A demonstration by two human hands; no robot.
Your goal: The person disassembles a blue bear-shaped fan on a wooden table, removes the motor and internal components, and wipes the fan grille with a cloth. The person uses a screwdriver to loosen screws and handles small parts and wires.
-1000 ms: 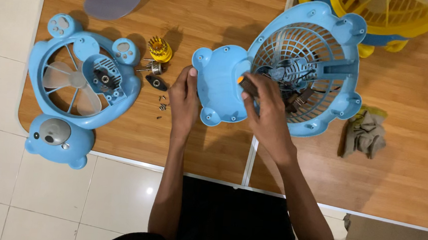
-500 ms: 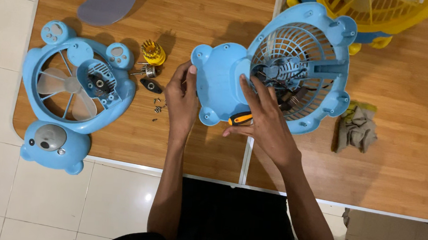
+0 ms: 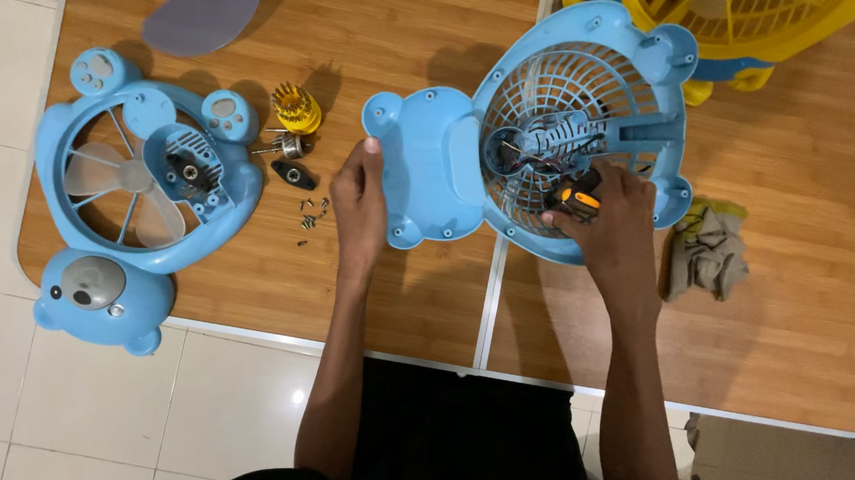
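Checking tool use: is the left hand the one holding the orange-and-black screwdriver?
No, the right hand grips the screwdriver at the fan grille; the left hand rests on the blue base.

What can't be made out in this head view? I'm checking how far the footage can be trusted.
- Screwdriver: only part of the orange-black handle shows; the right hand covers the rest, the tip hidden.
- Yellow fan: cut off by the top edge.
- Loose screws by the left hand: too small to count.
- Motor wiring: tangled behind the blue grille.

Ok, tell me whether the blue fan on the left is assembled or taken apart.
Taken apart: the blue fan lies flat with its motor housing exposed, and loose screws and a yellow part lie beside it.
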